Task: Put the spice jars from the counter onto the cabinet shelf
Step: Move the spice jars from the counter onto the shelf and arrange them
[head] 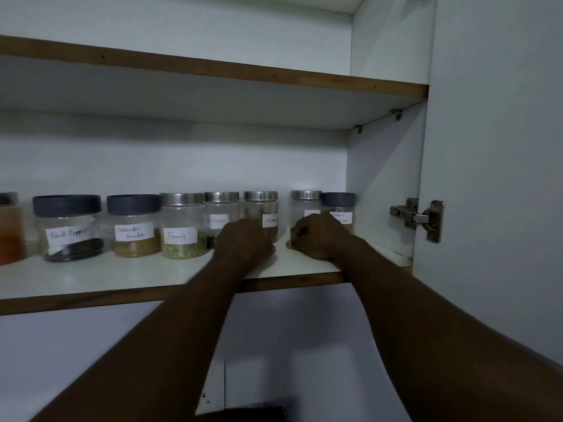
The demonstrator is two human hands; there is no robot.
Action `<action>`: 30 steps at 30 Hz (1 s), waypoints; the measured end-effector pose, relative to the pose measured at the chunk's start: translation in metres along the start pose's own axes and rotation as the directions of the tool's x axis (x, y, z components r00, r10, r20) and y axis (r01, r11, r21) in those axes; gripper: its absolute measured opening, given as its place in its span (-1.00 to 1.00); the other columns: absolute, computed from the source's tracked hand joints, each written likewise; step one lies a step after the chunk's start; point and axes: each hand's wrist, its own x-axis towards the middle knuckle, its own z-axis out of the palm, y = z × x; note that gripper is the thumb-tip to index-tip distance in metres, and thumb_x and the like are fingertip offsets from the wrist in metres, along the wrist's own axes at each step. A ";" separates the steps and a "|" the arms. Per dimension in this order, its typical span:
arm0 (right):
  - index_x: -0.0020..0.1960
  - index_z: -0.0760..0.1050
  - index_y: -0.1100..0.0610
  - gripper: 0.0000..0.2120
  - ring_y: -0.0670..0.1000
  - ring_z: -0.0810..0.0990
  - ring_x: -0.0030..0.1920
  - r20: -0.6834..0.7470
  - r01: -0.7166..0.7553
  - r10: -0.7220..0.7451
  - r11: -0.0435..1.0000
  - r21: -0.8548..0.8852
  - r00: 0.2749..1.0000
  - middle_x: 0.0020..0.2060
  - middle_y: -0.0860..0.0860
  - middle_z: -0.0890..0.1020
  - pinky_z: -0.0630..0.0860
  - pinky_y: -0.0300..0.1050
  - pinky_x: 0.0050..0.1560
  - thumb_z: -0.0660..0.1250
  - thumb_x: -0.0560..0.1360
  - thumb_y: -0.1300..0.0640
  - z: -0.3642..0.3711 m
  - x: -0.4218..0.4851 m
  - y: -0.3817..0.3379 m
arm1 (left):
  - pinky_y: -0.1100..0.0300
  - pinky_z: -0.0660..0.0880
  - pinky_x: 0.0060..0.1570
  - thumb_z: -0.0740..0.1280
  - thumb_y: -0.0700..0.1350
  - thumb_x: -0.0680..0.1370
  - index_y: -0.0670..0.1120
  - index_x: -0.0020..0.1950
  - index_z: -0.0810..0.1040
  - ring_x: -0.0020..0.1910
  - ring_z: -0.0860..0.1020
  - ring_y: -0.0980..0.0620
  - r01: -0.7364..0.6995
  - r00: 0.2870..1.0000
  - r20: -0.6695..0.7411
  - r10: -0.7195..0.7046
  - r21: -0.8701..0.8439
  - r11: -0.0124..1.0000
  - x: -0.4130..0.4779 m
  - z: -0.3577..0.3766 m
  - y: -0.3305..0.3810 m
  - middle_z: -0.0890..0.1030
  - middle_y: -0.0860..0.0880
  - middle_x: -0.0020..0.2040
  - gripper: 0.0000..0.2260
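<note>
**Both hands up on the cabinet shelf (91, 278), jars dead ahead of the knuckles.**
Just past the shelf's front edge, the left hand (243, 243) is seen curled before the middle steel-lidded jar (261, 208). The right hand (316, 236) is curled low against the right steel-lidded jar (305, 205), which stands upright directly beyond it near the shelf's right end. Whether either hand's fingers are clamped on glass cannot be told. The Fennel jar (182, 226) is lined up further left.
</note>
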 end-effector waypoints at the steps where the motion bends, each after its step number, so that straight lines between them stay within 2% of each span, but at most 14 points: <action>1: 0.07 0.67 0.06 -0.70 0.03 0.62 0.11 0.010 -0.008 0.009 0.999 -0.037 1.000 0.06 0.00 0.69 0.54 -0.08 0.12 0.49 0.49 -0.14 0.001 0.003 -0.004 | 0.07 0.57 0.04 0.50 0.06 0.46 -0.12 0.21 0.64 0.09 0.63 -0.12 0.008 1.000 0.018 -0.008 -0.026 1.000 0.001 -0.002 -0.003 0.67 -0.13 0.10 -0.60; 4: 0.22 0.52 0.10 -0.58 0.11 0.61 0.12 -0.034 -0.003 -0.001 0.994 -0.107 0.999 0.11 0.06 0.65 0.55 -0.02 0.10 0.45 0.52 -0.16 0.010 0.007 -0.013 | 0.00 0.56 0.18 0.48 0.08 0.47 -0.08 0.34 0.57 0.17 0.60 -0.12 0.014 0.994 0.105 -0.005 -0.088 0.996 0.008 -0.004 -0.007 0.64 -0.13 0.20 -0.51; 7: 0.29 0.44 0.10 -0.57 0.11 0.62 0.11 -0.069 0.056 -0.059 0.997 -0.053 0.996 0.14 0.09 0.64 0.48 -0.08 -0.02 0.45 0.53 -0.05 0.017 0.007 -0.015 | 0.01 0.51 0.22 0.41 0.09 0.53 -0.13 0.42 0.44 0.25 0.54 -0.15 -0.026 0.987 0.157 0.033 -0.048 0.999 0.019 -0.001 -0.006 0.51 -0.16 0.31 -0.46; 9: 0.34 0.43 0.08 -0.53 0.10 0.61 0.12 -0.078 0.073 -0.072 0.997 0.012 0.994 0.18 0.08 0.63 0.43 -0.12 -0.02 0.48 0.51 -0.03 0.015 0.005 -0.015 | -0.01 0.50 0.25 0.35 0.08 0.57 -0.12 0.44 0.42 0.25 0.53 -0.15 -0.060 0.976 0.209 0.062 -0.017 0.998 0.027 0.003 -0.005 0.49 -0.16 0.32 -0.50; 13: 0.40 0.44 0.05 -0.50 0.12 0.62 0.18 -0.088 0.108 -0.108 0.994 -0.005 0.990 0.24 0.08 0.64 0.52 -0.07 0.11 0.46 0.52 -0.03 0.018 0.002 -0.014 | -0.05 0.45 0.33 0.24 0.05 0.64 -0.11 0.50 0.36 0.30 0.50 -0.15 -0.134 0.928 0.360 0.099 0.074 0.988 0.046 0.010 -0.003 0.44 -0.19 0.38 -0.53; 17: 0.49 0.42 -0.02 -0.43 0.14 0.60 0.27 -0.106 0.120 -0.119 0.993 0.001 0.987 0.29 0.08 0.64 0.52 -0.02 0.25 0.46 0.52 -0.01 0.018 0.004 -0.012 | -0.13 0.37 0.40 0.13 0.10 0.68 -0.12 0.52 0.33 0.37 0.43 -0.22 -0.160 0.884 0.459 0.092 0.112 0.981 0.065 0.020 0.002 0.37 -0.25 0.43 -0.52; 20: 0.44 0.50 0.02 -0.51 0.14 0.60 0.27 -0.106 0.146 -0.145 0.989 0.000 0.984 0.28 0.07 0.65 0.53 0.05 0.26 0.45 0.53 0.02 0.018 0.006 -0.010 | -0.16 0.33 0.43 0.06 0.12 0.65 -0.17 0.54 0.30 0.41 0.39 -0.27 -0.149 0.872 0.486 0.050 0.167 0.975 0.076 0.027 0.003 0.36 -0.28 0.47 -0.46; 22: 0.36 0.58 0.07 -0.61 0.15 0.62 0.22 -0.118 0.175 -0.176 0.984 -0.020 0.977 0.23 0.06 0.67 0.54 0.06 0.23 0.44 0.55 0.05 0.019 0.005 -0.009 | -0.17 0.30 0.44 0.01 0.24 0.49 -0.12 0.58 0.24 0.44 0.36 -0.28 -0.191 0.862 0.503 0.064 0.203 0.960 0.080 0.028 0.003 0.34 -0.26 0.49 -0.27; 24: 0.27 0.65 0.10 -0.70 0.15 0.64 0.17 -0.149 0.183 -0.184 0.983 -0.022 0.972 0.17 0.06 0.70 0.56 0.03 0.17 0.43 0.55 0.09 0.020 0.005 -0.007 | -0.19 0.27 0.46 -0.03 0.29 0.37 -0.05 0.61 0.18 0.47 0.31 -0.29 -0.245 0.854 0.512 0.093 0.238 0.940 0.083 0.030 0.004 0.31 -0.24 0.53 -0.15; 27: 0.22 0.68 0.04 -0.74 0.09 0.65 0.15 -0.176 0.151 -0.145 0.988 0.026 0.974 0.13 0.05 0.72 0.57 -0.01 0.17 0.43 0.54 0.09 0.020 0.004 -0.007 | -0.21 0.22 0.49 -0.06 0.31 0.34 0.03 0.65 0.07 0.52 0.25 -0.29 -0.256 0.855 0.509 0.099 0.249 0.934 0.083 0.031 0.002 0.23 -0.24 0.57 -0.12; 30: 0.20 0.69 0.06 -0.76 0.10 0.66 0.15 -0.150 0.147 -0.142 0.989 0.020 0.978 0.11 0.07 0.73 0.58 -0.01 0.19 0.43 0.54 0.12 0.020 0.006 -0.007 | -0.23 0.20 0.49 -0.05 0.35 0.35 0.15 0.65 -0.01 0.55 0.21 -0.28 -0.199 0.879 0.470 0.085 0.199 0.960 0.077 0.028 0.004 0.18 -0.22 0.59 -0.15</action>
